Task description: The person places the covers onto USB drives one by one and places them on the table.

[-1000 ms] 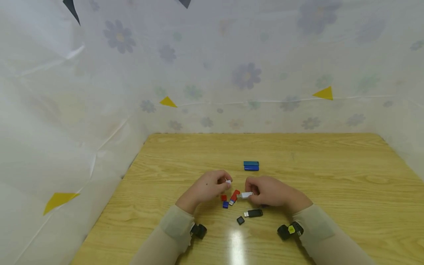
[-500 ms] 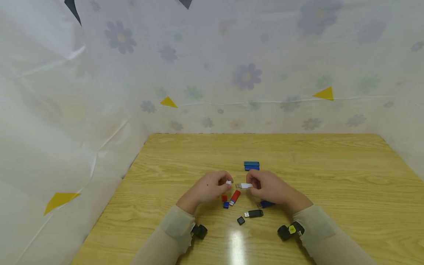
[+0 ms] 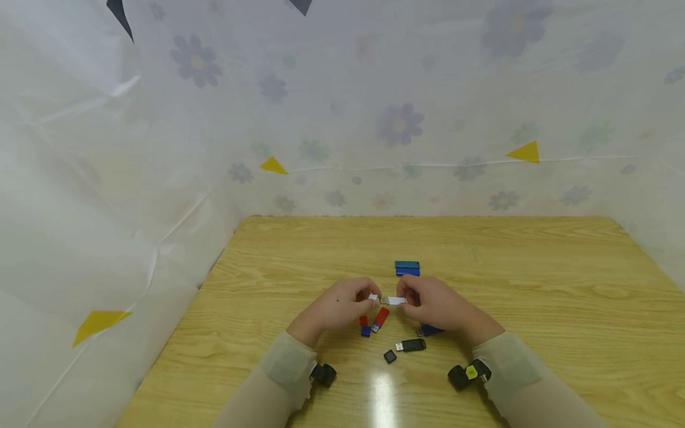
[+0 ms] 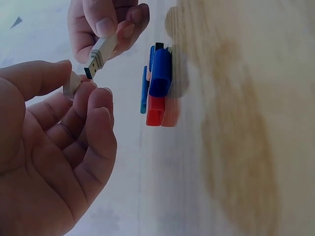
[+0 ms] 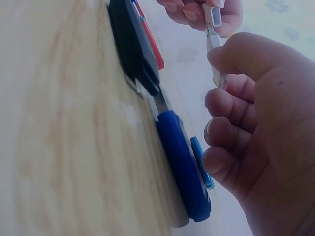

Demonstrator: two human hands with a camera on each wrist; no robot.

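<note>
Between thumb and index finger, my left hand (image 3: 341,303) pinches a small white cap (image 4: 72,84), its hollow end facing right. My right hand (image 3: 437,304) holds a white USB stick (image 3: 396,301) by its body, metal plug pointing left at the cap. In the left wrist view the plug (image 4: 91,68) is bare and stands just short of the cap. Both pieces are raised over the table, nearly in line. Below them lie a red USB stick (image 3: 380,319) with a blue plug end, a red cap (image 3: 363,320) and a blue cap (image 3: 365,331).
A dark blue USB stick (image 3: 430,330) lies under the right wrist. Nearer the front are a black USB stick (image 3: 412,345) and its black cap (image 3: 390,356). Behind the hands, a teal stick (image 3: 407,264) and a blue stick (image 3: 408,271) lie side by side on the wooden table (image 3: 514,267).
My right hand has carried the white USB stick away from the red one, up level with the cap. The left hand has shifted slightly right, narrowing the gap. More of the dark blue stick shows.
</note>
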